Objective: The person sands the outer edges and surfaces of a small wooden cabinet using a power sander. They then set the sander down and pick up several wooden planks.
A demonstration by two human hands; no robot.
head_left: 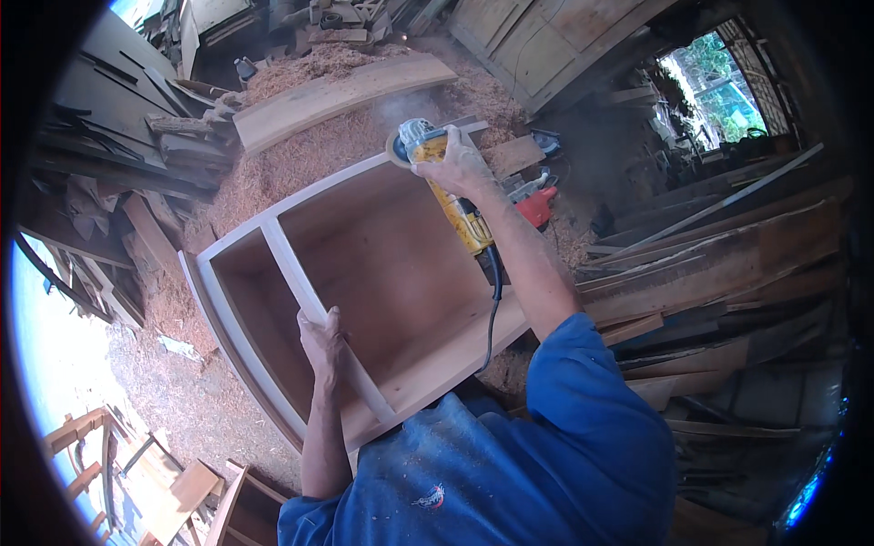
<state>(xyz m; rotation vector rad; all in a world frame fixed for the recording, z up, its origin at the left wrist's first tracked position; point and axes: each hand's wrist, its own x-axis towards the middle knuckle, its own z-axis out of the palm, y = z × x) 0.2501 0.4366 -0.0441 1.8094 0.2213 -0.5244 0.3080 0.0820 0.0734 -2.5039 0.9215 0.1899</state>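
Head view: before you, an open, box-shaped cabinet of pale wood [391,264], with a long curved plank of light wood [346,98] beyond it and a narrow pale wooden divider [291,268] across its opening. A yellow-and-black handheld power tool [462,217] is at the cabinet's far edge, toward the right; your right hand [455,167] grips its front end, your left hand [323,344] is closed around the divider, and a thin black cord [493,332] trails from the tool's near end.

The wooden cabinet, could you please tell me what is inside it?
Inside the cabinet, bare wooden panels show on both sides of a divider. The yellow power tool covers part of its right end, and the left forearm part of its left.
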